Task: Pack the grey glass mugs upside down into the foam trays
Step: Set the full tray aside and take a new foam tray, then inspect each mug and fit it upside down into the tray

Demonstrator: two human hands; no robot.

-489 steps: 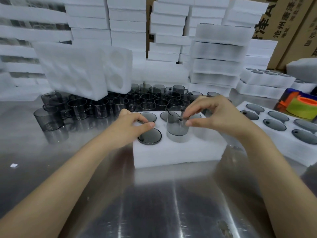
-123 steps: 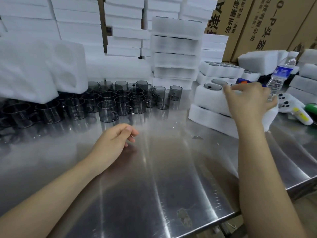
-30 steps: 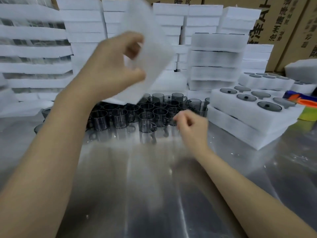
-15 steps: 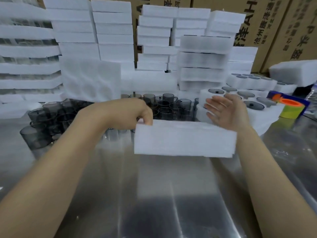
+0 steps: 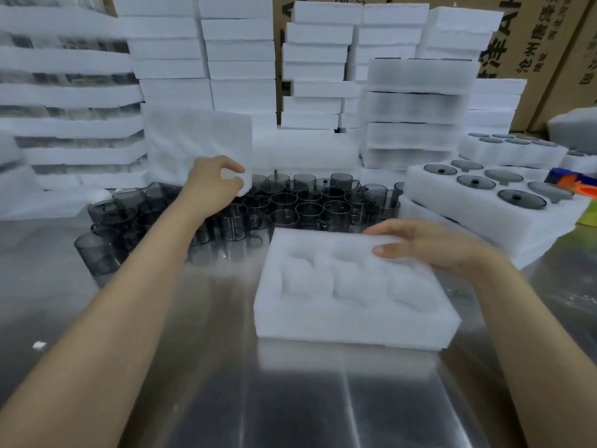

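An empty white foam tray (image 5: pixel 352 318) with round pockets lies flat on the steel table in front of me. My right hand (image 5: pixel 429 244) rests on its far right part, fingers fairly straight, thumb on the top face. Behind it stand several grey glass mugs (image 5: pixel 300 205), upright, mouths up. My left hand (image 5: pixel 213 185) is stretched out over the mugs' left side, in front of the lower corner of an upright foam tray (image 5: pixel 197 143). Its finger and thumb are loosely curved and hold nothing.
To the right a filled foam tray (image 5: pixel 478 218) showing mug bottoms sits on another tray. Stacks of foam trays (image 5: pixel 239 59) and cardboard boxes (image 5: pixel 549 43) line the back. A colourful tape roll (image 5: pixel 584 189) lies at far right.
The foam tray, held on edge by both hands half a second ago, now lies flat on the table. My left hand has let go and reached forward over the mugs.
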